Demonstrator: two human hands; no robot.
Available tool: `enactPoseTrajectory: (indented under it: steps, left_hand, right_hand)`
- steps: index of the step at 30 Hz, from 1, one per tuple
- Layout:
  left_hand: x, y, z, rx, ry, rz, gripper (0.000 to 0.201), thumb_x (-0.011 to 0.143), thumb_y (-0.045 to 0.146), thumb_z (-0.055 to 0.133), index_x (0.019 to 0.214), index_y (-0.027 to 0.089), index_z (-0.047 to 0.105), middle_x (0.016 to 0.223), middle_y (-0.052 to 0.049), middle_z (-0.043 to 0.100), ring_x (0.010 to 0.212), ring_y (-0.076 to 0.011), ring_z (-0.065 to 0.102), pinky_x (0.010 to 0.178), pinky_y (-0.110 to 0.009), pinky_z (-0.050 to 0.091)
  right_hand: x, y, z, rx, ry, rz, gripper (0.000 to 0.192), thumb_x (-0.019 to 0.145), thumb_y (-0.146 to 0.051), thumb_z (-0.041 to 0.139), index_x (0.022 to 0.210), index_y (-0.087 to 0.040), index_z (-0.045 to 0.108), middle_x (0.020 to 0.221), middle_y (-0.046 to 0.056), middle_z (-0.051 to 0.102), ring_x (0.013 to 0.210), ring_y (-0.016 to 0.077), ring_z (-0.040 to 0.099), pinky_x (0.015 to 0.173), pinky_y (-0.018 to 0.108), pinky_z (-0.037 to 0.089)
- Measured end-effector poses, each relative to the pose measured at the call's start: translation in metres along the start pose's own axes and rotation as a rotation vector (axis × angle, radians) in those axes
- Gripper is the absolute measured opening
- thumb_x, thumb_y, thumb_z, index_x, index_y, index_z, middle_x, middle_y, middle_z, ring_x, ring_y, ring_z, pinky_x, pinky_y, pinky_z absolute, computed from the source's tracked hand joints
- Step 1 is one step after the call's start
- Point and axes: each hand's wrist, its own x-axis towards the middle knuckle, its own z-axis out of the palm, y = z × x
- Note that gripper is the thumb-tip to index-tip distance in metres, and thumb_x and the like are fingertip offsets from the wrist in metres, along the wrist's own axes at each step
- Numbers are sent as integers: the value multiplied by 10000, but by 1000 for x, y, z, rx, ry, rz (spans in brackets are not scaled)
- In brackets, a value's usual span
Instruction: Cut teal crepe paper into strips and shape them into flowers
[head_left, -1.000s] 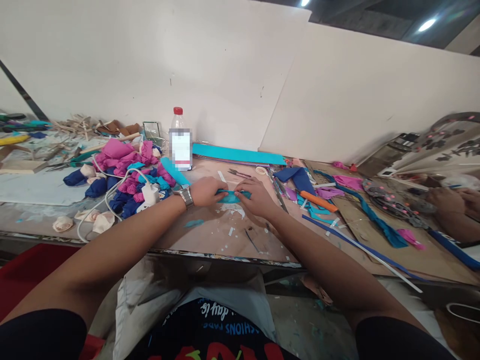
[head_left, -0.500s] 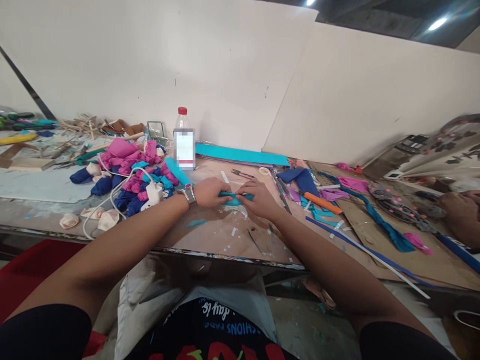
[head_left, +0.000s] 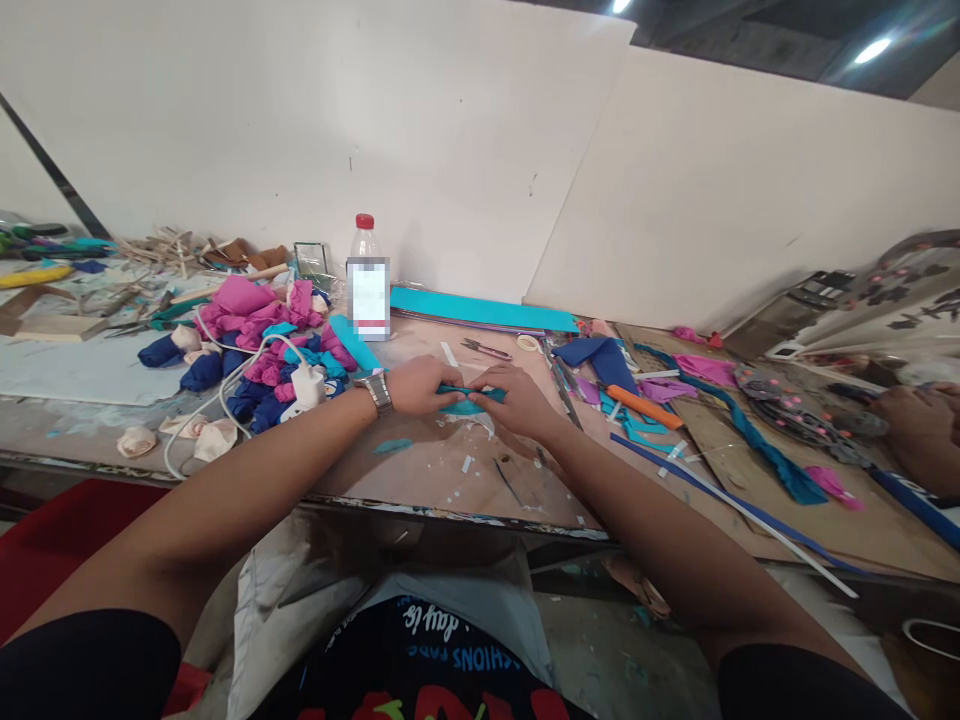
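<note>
Teal strip (head_left: 466,398) lies mid-frame on the worktop (head_left: 450,470), pinched at both ends by left hand (head_left: 417,385) and right hand (head_left: 517,397). Since earlier frames, hands have closed slightly inward; folding continues.

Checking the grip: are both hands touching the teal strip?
Touching. The head view shows the left hand and right hand pinching the teal strip from either end, fingers closed over it.
</note>
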Motion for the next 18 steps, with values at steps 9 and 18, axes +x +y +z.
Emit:
enactPoseTrajectory:
  steps: [9,18]
  left_hand:
    - [2,-4,-3,101,257,-248,243,855,297,522,757,168,704,718,-60,695,650,-186,551,626,-308,323]
    - [2,-1,-5,-39,293,-240,185,783,238,519,697,165,666,663,-22,655,624,-154,523,597,-297,307]
  right_hand:
    - [0,20,6,215,310,330,646,792,-495,764,1340,-227,551,1367,147,599,1229,303,583,988,472,506]
    - [2,32,8,592,389,443,729,792,-503,764,1431,-310,472,1420,113,556,1151,255,631,855,390,586]
